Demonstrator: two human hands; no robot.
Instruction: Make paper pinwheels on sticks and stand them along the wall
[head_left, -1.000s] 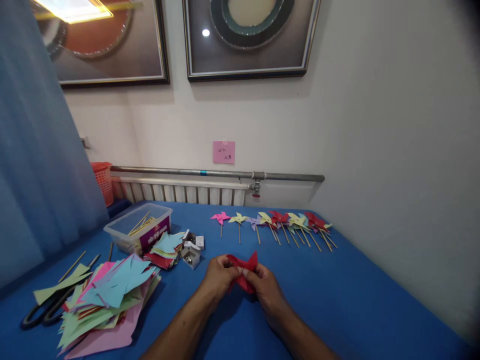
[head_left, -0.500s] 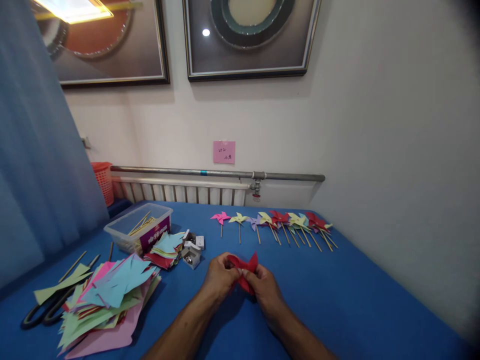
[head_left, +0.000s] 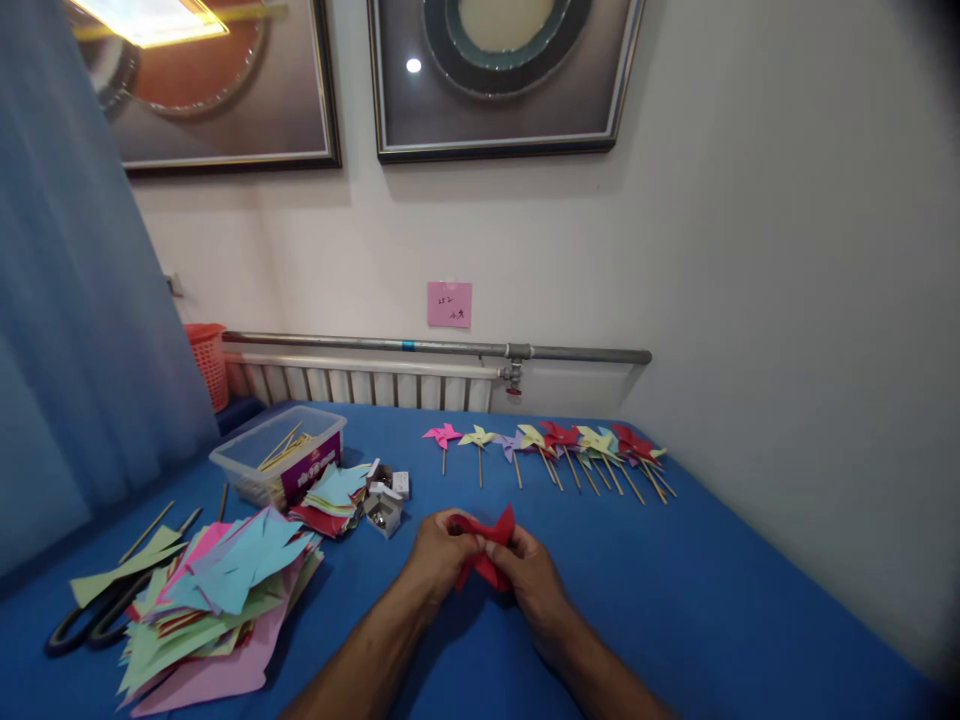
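A red paper pinwheel piece [head_left: 489, 545] is held low over the blue table [head_left: 675, 600], in front of me. My left hand [head_left: 439, 555] pinches its left side with closed fingers. My right hand [head_left: 534, 578] pinches the middle and right side, fingers closed on the folded paper. A row of several finished pinwheels on sticks [head_left: 551, 450] lies beyond my hands. Left of my hands sits a big pile of cut coloured paper [head_left: 217, 600].
A clear plastic box with sticks [head_left: 279, 465], a smaller stack of paper [head_left: 330, 497] and small white boxes [head_left: 384, 497] stand at the left middle. Black scissors [head_left: 90, 622] lie at the far left. A wall with a radiator [head_left: 360, 385] bounds the table behind.
Both hands stay on the red paper and shift only slightly; the fingers work the folded tips at its centre.
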